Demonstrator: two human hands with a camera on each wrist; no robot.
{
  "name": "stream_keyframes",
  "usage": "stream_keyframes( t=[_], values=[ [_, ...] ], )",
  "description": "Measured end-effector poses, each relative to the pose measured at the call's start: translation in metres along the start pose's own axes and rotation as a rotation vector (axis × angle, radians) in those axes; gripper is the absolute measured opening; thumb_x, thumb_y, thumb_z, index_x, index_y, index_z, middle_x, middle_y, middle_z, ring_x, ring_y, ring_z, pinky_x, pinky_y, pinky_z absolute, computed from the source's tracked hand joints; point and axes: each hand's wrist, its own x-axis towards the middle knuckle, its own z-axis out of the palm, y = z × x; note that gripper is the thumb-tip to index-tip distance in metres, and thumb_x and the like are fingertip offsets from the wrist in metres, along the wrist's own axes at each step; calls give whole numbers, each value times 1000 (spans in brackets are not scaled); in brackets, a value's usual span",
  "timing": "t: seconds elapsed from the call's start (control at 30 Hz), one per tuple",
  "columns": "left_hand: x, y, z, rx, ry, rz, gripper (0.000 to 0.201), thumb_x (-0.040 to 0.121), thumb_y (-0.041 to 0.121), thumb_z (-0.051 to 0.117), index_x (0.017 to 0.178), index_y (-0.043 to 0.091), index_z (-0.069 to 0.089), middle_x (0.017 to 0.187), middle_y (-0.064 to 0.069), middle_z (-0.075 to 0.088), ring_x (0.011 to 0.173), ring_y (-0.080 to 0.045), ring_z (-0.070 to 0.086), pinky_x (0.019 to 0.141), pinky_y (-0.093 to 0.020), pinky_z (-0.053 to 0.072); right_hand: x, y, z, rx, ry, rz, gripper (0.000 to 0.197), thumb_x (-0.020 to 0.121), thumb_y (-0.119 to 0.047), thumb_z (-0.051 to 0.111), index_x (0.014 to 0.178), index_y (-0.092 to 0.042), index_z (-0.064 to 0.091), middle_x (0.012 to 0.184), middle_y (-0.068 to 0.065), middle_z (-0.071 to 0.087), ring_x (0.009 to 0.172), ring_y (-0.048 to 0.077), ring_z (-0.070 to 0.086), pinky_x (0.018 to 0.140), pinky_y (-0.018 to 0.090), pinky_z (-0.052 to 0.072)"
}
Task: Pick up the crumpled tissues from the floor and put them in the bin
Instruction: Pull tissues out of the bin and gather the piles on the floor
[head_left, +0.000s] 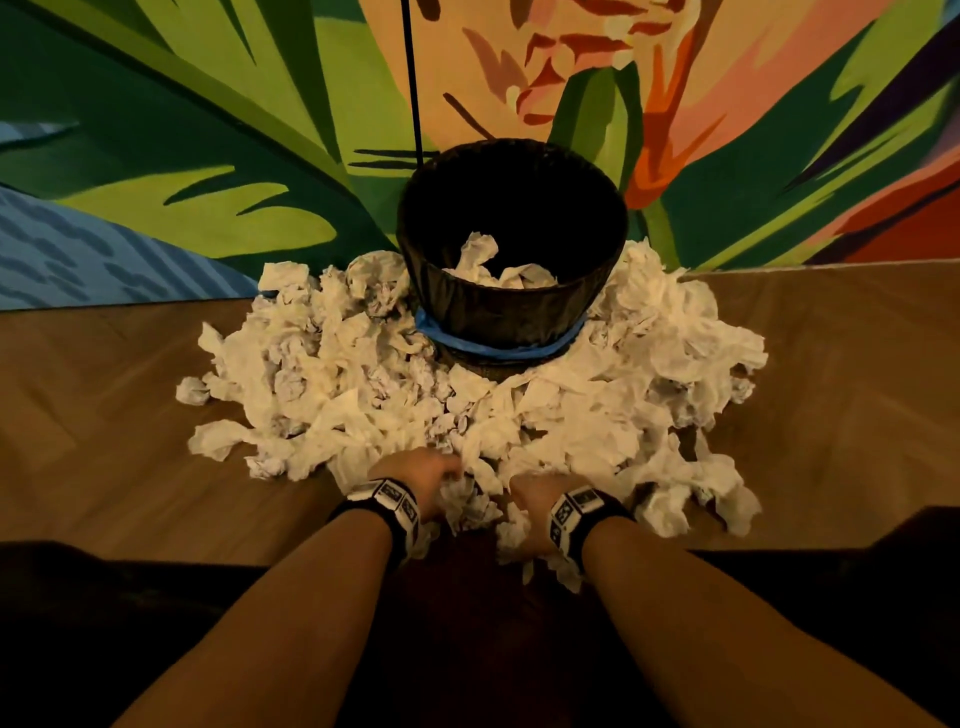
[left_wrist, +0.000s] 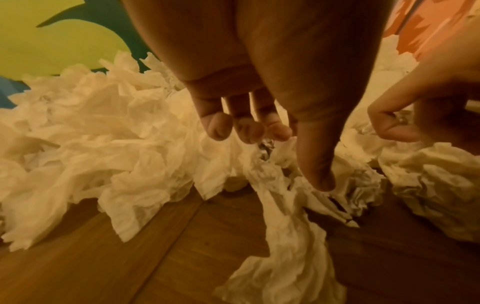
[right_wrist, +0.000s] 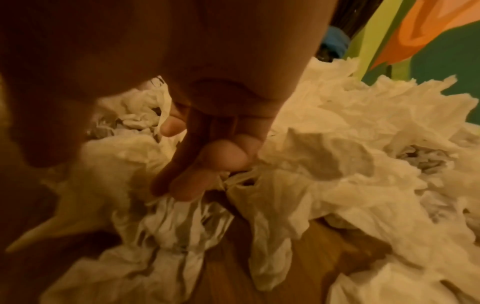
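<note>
down on the wooden floor (head_left: 104, 415), a person works at the near edge of a wide heap of crumpled tissues (head_left: 363, 374) banked around a dark woven bin (head_left: 509, 312), which stands ahead of both hands, beyond the heap, and holds only a few tissues so far. the paper looks feather-light, soft and loose; by this view it should crush without resistance, tear if tugged from one corner, and shed strays unless gathered in bunches from underneath. left to right: the left hand (head_left: 421, 475) hangs over the heap's near fringe, fingers (left_wrist: 221, 127) loosely bent and spread, thumb tip touching a twisted tissue below it; nothing is closed in the hand. just beside it to the right, the right hand (head_left: 540, 493) is sunk among the tissues, fingers (right_wrist: 223, 156) curled inward against the paper; whether they have actually caught a wad cannot be told from the blurred wrist view. more tissues trail toward the person past both wrists. most of the job looks undone.
</note>
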Motion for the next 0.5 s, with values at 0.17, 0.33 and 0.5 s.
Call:
stream_keyframes(
  t=[0.17, 0.33, 0.5],
  values=[
    [4, 5, 5, 62, 22, -3, 20, 86, 37, 61, 105, 37, 65, 114, 1, 62, 100, -24, 62, 80, -33, 49, 6, -3, -2, 43, 23, 15, 31, 92, -24, 57, 122, -17, 56, 127, 12, 57, 111, 32, 57, 88, 34, 45],
    [5, 0, 4, -182, 170, 17, 14, 91, 38, 57, 96, 25, 60, 105, 0, 57, 92, -20, 58, 79, -32, 49, 12, 4, -13, 274, 31, 104, 27, 89, -20, 64, 116, -24, 68, 121, 2, 64, 108, 21, 60, 92, 29, 49],
    [5, -1, -11, -687, 521, -162, 14, 97, 33, 52, 96, 20, 49, 82, -3, 62, 74, -22, 59, 67, -31, 47, 15, 10, -18, 692, 273, 201, 28, 97, -14, 48, 88, -20, 73, 104, 4, 69, 77, 16, 65, 63, 21, 52]
  ],
)
